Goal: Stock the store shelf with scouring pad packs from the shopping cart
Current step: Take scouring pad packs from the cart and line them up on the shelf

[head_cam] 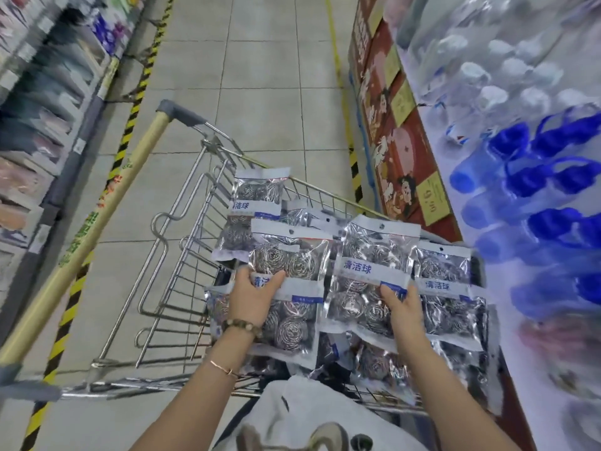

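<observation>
The wire shopping cart stands in the aisle and holds several clear packs of steel scouring pads with white and blue labels. My left hand grips the left side of one scouring pad pack, thumb across its label. My right hand holds the lower right edge of a second pack beside it. More packs lie around them, one propped at the cart's far end and another at the right. The shelf on the left is blurred.
The cart's yellow handle bar runs diagonally at the left. A display of water bottles with blue caps fills the right side, above red boxes. Yellow-black hazard tape lines the tiled floor. A white garment shows at the bottom.
</observation>
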Demonstrator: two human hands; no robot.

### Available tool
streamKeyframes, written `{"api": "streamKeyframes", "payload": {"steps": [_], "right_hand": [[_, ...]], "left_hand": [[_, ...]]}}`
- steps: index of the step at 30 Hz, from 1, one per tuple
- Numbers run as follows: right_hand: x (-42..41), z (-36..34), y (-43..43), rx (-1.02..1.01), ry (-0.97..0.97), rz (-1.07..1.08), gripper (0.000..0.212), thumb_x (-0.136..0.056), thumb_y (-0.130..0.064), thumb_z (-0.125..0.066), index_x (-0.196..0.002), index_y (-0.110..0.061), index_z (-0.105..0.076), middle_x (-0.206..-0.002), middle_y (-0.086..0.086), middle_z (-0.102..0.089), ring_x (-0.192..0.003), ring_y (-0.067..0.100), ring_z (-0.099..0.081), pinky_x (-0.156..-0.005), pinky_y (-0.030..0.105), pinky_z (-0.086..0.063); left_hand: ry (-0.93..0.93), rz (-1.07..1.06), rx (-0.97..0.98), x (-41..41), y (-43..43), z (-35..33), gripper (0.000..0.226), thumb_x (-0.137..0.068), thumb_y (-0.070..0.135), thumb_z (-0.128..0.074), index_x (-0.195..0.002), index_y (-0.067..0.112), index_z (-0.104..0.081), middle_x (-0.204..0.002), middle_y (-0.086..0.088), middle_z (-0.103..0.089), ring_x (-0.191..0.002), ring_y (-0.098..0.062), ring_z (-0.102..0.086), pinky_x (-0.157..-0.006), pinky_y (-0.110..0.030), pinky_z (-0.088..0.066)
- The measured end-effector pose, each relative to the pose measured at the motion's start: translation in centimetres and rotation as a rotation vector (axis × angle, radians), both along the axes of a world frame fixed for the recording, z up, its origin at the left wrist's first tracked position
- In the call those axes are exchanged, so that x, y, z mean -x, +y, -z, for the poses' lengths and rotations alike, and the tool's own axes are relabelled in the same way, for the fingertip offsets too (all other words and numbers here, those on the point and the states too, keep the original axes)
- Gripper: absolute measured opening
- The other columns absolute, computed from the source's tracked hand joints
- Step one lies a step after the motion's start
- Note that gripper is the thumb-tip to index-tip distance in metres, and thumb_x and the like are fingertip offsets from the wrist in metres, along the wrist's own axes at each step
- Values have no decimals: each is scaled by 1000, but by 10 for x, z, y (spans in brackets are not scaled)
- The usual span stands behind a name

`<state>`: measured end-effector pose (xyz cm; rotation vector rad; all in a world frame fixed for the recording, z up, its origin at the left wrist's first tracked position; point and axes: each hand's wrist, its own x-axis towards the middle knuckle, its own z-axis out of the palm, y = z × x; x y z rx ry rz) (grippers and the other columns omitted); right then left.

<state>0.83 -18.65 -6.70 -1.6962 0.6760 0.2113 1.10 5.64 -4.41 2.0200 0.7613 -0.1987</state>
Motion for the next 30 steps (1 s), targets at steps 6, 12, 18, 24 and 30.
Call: {"api": "streamKeyframes", "payload": {"steps": [6, 12, 18, 24, 30], "right_hand": [[26, -6, -20, -10, -70, 169, 47, -95, -18, -53, -138, -24, -38, -117, -10, -50, -119, 21, -47, -104, 42, -36], [65, -7, -29, 135, -66, 344, 64, -91, -30, -60, -145, -13, -31, -143, 0, -40, -132, 22, -38, -111, 41, -30], [119, -11, -29, 156, -63, 550, 48, -90, -24, -61, -133, -12, -42, -114, -3, -55, -104, 15, -52, -92, 29, -40], [181, -13, -44, 202, -58, 746, 29, -90, -20, -62, -116, -21, -50, -98, -7, -58, -82, 4, -55, -68, 14, -41], [244, -13, -65, 190, -66, 975, 42, -90, -24, -61, -129, -15, -49, -110, 0, -59, -94, 14, -57, -81, 26, -42]], "left_hand": [[-32, 158, 54, -19, -32, -1, 58, -78, 42, -66, -122, 12, -41, -79, 12, -36, -64, 0, -34, -54, -14, -32], [-22, 329, 59, -22, -54, 3, 45, -81, 44, -62, -107, 15, -39, -78, 13, -33, -66, -2, -34, -54, -19, -29], [-20, 551, 99, -11, -82, 20, 46, -83, 44, -59, -107, 9, -42, -77, 6, -38, -78, -18, -41, -63, -28, -35], [16, 736, 153, 17, -129, 12, 60, -84, 43, -59, -122, -1, -42, -96, -12, -52, -98, -32, -53, -70, -31, -42], [-1, 946, 165, 53, -184, 1, 40, -84, 41, -59, -93, 9, -38, -70, 2, -30, -64, -16, -33, -50, -26, -25]]}}
